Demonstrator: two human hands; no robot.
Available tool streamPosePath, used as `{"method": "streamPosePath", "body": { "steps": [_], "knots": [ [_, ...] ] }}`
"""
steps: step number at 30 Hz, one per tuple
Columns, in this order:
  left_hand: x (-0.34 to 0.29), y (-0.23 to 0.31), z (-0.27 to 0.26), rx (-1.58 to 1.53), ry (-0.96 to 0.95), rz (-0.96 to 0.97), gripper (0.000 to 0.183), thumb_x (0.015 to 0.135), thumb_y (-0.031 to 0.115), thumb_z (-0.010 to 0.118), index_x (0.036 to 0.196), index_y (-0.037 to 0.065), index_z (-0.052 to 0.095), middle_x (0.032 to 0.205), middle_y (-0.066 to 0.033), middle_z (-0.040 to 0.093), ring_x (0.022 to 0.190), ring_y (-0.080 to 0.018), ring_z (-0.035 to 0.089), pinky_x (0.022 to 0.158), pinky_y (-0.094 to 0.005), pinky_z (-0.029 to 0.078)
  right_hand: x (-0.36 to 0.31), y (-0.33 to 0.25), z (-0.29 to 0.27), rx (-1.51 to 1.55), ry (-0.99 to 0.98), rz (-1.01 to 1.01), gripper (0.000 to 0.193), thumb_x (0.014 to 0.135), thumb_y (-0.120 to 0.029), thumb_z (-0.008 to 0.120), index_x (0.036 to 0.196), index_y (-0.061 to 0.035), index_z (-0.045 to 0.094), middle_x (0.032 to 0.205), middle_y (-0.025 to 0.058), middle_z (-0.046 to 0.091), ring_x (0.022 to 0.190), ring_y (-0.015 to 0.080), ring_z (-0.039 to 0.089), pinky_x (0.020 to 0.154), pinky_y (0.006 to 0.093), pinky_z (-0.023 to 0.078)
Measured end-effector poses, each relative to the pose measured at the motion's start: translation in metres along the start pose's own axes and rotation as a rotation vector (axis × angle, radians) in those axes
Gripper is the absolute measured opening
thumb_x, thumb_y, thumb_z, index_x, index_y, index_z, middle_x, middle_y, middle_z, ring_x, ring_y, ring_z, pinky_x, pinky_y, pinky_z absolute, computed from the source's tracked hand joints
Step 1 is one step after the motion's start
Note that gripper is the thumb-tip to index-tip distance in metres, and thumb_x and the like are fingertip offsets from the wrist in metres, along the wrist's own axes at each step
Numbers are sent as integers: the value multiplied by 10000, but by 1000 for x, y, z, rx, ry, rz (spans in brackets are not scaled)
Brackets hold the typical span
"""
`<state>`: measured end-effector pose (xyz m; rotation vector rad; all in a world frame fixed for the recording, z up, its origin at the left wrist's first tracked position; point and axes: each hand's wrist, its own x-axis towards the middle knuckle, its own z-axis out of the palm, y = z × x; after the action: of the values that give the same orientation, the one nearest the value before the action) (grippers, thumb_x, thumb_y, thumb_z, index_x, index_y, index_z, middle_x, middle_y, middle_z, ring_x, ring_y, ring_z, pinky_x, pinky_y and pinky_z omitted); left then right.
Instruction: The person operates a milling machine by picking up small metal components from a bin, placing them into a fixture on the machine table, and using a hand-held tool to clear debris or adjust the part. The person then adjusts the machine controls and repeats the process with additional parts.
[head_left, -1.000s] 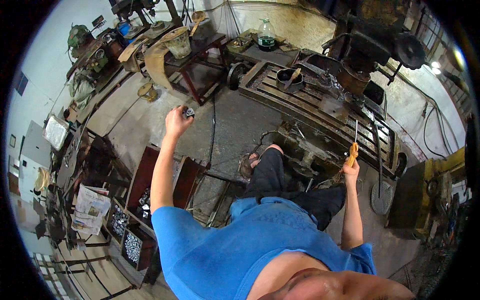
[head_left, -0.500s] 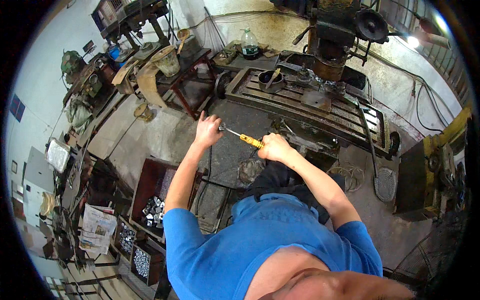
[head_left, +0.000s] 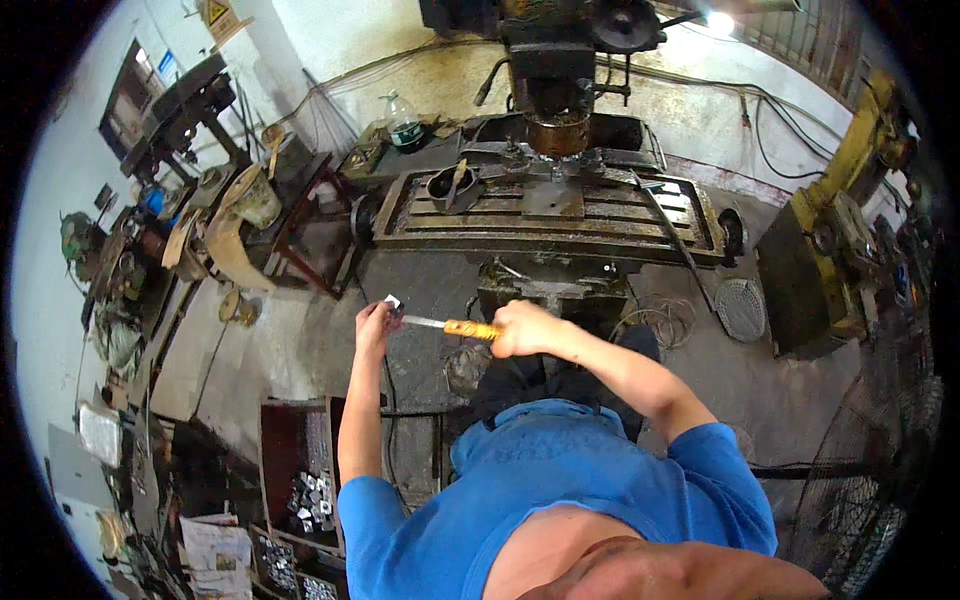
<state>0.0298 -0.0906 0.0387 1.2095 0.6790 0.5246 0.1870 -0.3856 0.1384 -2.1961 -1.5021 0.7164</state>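
In my left hand (head_left: 372,326) is a small shiny metal piece (head_left: 393,301), pinched between the fingers, its pale face catching the light. My right hand (head_left: 528,328) is wrapped round the handle of a yellow-handled hand tool (head_left: 464,329). The tool's thin metal shaft points left toward the metal piece, its tip close to my left fingers. Whether the tip touches the piece I cannot tell. Both arms reach forward over the floor, in front of the milling machine.
Ahead stands a milling machine with a slotted table (head_left: 620,225), a black pot (head_left: 452,190) on it. A long-handled mesh strainer (head_left: 741,308) leans at the right. Lower left, a red-brown bin (head_left: 280,450) holds metal pieces. A bucket (head_left: 257,200) sits on a bench at the left.
My view has turned rightward, bringing the milling machine nearer the middle. My left wrist has turned, showing the metal piece's bright face. Both hands keep their holds.
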Motion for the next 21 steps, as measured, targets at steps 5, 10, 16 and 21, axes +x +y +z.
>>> {"method": "streamPosePath", "body": {
  "steps": [5, 10, 16, 21],
  "knots": [
    [-14, 9, 12, -107, 179, -37, 266, 802, 155, 559, 985, -39, 561, 759, -78, 558, 573, -153, 550, 569, -329, 530, -25, 80, -76, -257, 469, 374, 335, 535, -290, 591, 711, -8, 637, 753, 209, 621, 732, 338, 623, 686, 392, 512],
    [-11, -1, 4, -166, 128, -25, 254, 830, 195, 498, 982, 1, 559, 833, -97, 567, 644, -227, 589, 561, -376, 528, 5, 118, -114, -370, 445, 542, 316, 648, -265, 555, 844, -39, 656, 878, 159, 643, 824, 291, 632, 731, 371, 502],
    [-14, 10, 10, -183, 7, 26, 178, 838, 211, 491, 893, 43, 514, 748, -86, 572, 688, -262, 597, 649, -437, 504, 31, 150, -123, -238, 512, 653, 316, 696, -269, 534, 878, -43, 658, 905, 160, 641, 880, 282, 623, 769, 362, 492],
    [-20, 6, -1, -304, -111, -35, 176, 823, 159, 482, 926, 18, 503, 795, -131, 579, 718, -289, 600, 682, -429, 505, -6, 126, -105, -136, 385, 568, 342, 651, -268, 552, 863, -17, 647, 892, 185, 635, 861, 282, 626, 764, 357, 492]
  ]
}}
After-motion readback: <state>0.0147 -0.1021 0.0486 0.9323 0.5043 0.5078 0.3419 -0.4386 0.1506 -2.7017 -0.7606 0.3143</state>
